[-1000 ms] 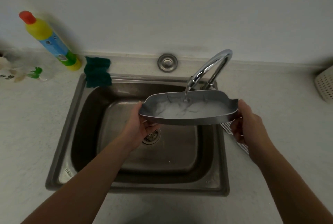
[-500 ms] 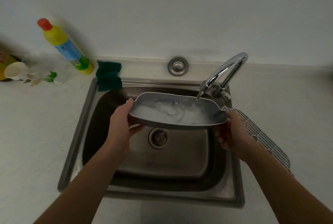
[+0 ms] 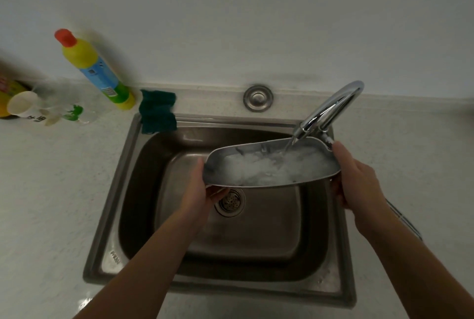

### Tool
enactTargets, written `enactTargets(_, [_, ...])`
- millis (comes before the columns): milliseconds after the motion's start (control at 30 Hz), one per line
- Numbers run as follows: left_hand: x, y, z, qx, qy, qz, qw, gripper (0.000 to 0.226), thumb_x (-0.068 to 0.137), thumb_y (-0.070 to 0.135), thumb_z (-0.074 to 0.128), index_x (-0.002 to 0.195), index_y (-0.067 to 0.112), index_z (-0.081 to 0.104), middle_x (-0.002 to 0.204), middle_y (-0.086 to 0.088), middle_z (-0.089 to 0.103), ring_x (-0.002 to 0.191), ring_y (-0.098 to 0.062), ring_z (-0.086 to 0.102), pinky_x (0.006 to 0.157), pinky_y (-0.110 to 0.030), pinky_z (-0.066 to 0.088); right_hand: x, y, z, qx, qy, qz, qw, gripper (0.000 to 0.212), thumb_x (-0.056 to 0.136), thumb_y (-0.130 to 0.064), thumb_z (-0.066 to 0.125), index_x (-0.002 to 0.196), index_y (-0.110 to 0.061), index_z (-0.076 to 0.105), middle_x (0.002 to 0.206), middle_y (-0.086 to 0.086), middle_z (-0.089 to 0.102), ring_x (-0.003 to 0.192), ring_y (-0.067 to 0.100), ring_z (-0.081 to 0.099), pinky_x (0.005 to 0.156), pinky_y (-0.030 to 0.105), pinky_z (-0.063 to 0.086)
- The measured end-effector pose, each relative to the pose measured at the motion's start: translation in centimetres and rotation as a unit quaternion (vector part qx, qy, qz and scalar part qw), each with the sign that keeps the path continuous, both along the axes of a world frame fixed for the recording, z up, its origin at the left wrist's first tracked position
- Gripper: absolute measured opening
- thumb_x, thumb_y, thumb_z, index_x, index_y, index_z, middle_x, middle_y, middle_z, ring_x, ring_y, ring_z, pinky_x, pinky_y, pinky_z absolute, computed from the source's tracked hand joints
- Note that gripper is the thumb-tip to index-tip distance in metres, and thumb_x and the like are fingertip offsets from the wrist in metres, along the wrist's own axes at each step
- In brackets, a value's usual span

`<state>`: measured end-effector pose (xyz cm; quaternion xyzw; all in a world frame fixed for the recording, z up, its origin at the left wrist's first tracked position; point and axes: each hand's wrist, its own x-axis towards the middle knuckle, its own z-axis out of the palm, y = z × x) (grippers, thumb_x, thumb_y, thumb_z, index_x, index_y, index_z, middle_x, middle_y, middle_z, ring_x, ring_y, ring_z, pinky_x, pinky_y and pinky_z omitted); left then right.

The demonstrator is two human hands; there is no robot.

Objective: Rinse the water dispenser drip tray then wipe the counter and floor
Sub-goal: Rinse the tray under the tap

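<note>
The grey drip tray [image 3: 272,164] hangs over the steel sink [image 3: 128,190], held at both ends. My left hand [image 3: 205,195] grips its left end and my right hand [image 3: 356,177] grips its right end. The tray tilts with its left end lower. Water runs from the chrome faucet [image 3: 331,110] into the tray's right part and churns white inside it. The sink drain [image 3: 229,202] shows just below the tray.
A dark green cloth [image 3: 157,113] drapes over the sink's back left corner. A yellow cleaner bottle [image 3: 95,69] with a red cap stands against the wall, with cups and a plastic bag [image 3: 51,108] further left. A wire grille [image 3: 405,218] lies on the counter behind my right forearm.
The tray has shifted right under the spout and tilted down to the left; the water inside churns more. The view has moved, showing more of the left counter.
</note>
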<state>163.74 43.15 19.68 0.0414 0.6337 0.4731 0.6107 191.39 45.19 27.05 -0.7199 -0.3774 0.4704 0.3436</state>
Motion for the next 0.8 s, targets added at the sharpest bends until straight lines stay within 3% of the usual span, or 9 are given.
enactTargets(133, [0.9,0.5,-0.6,-0.018,-0.001,-0.016,1.0,0.042,0.096,0.057,0.057,0.114,0.023,0.075,0.104,-0.005,0.082,0.095,-0.023,0.079,0.069,-0.035,0.062,0.9,-1.2,0.1,0.011,-0.001,-0.003,1.0,0.056,0.082,-0.076,0.05,0.071,-0.024,0.069,0.05,-0.009,0.058,0.043,0.001,0.053,0.041,0.019,0.043])
enactTargets(233, [1.0,0.9,-0.6,0.0,0.022,-0.019,1.0,0.036,0.098,0.044,0.058,0.117,0.019,0.076,0.113,-0.008,0.079,0.105,-0.026,0.075,0.074,-0.038,0.06,1.6,-2.2,-1.0,-0.043,0.034,0.003,0.999,0.043,0.094,-0.062,0.049,0.086,-0.026,0.071,0.058,-0.01,0.061,0.057,0.011,0.058,0.05,0.026,0.048])
enactTargets(300, [0.6,1.0,-0.3,0.018,0.027,-0.011,0.999,0.029,0.1,0.033,0.056,0.111,0.016,0.077,0.116,-0.013,0.078,0.11,-0.031,0.072,0.078,-0.04,0.058,1.8,-2.5,-1.9,-0.091,0.06,-0.008,0.994,0.038,0.1,-0.049,0.049,0.1,-0.016,0.069,0.071,0.002,0.065,0.064,0.02,0.057,0.056,0.032,0.047])
enactTargets(367, [0.1,0.8,-0.1,0.037,0.022,0.0,0.999,0.032,0.101,0.028,0.055,0.119,0.009,0.073,0.12,-0.019,0.074,0.119,-0.037,0.067,0.085,-0.042,0.057,1.6,-2.4,-2.2,-0.131,0.098,-0.018,0.986,0.029,0.102,-0.036,0.048,0.104,-0.013,0.065,0.084,0.014,0.065,0.069,0.024,0.058,0.059,0.033,0.046])
enactTargets(433, [-0.5,0.5,0.2,0.054,0.02,0.005,0.998,0.039,0.103,0.026,0.056,0.135,0.004,0.061,0.13,-0.023,0.068,0.122,-0.038,0.065,0.088,-0.042,0.057,0.9,-2.1,-2.5,-0.162,0.122,-0.02,0.979,0.021,0.102,-0.027,0.047,0.102,-0.01,0.06,0.092,0.021,0.064,0.076,0.029,0.059,0.065,0.038,0.048])
enactTargets(533, [-1.2,0.0,0.4,0.079,0.024,0.007,0.997,0.041,0.104,0.026,0.056,0.143,0.012,0.057,0.133,-0.019,0.067,0.118,-0.028,0.069,0.09,-0.04,0.058,0.6,-1.2,-3.0,-0.168,0.081,0.003,0.982,0.012,0.102,-0.017,0.048,0.094,-0.011,0.056,0.101,0.029,0.063,0.091,0.039,0.063,0.078,0.047,0.052])
enactTargets(667, [-1.4,-0.9,0.0,0.072,0.036,0.018,0.997,0.042,0.105,0.025,0.054,0.147,0.03,0.055,0.132,-0.004,0.066,0.119,-0.023,0.067,0.078,-0.03,0.063,0.2,0.1,-3.1,-0.169,0.061,0.002,0.984,0.009,0.1,-0.012,0.055,0.092,-0.011,0.058,0.103,0.021,0.066,0.091,0.033,0.066,0.069,0.036,0.055])
enactTargets(733, [-1.4,-1.3,-0.3,0.06,0.029,0.013,0.998,0.042,0.105,0.024,0.054,0.145,0.032,0.056,0.131,-0.002,0.064,0.119,-0.023,0.065,0.076,-0.029,0.063,0.3,0.5,-2.8,-0.117,0.024,0.036,0.992,0.008,0.098,-0.008,0.061,0.092,-0.013,0.06,0.103,0.011,0.066,0.087,0.026,0.067,0.061,0.02,0.055])
enactTargets(800, [-1.3,-1.6,-0.8,0.055,0.017,0.012,0.998,0.038,0.104,0.02,0.056,0.141,0.027,0.062,0.13,-0.005,0.069,0.119,-0.025,0.068,0.08,-0.032,0.063,0.5,0.4,-2.0,-0.061,0.023,0.041,0.997,0.008,0.1,-0.013,0.058,0.098,-0.017,0.065,0.102,0.005,0.067,0.092,0.024,0.068,0.061,0.02,0.054])
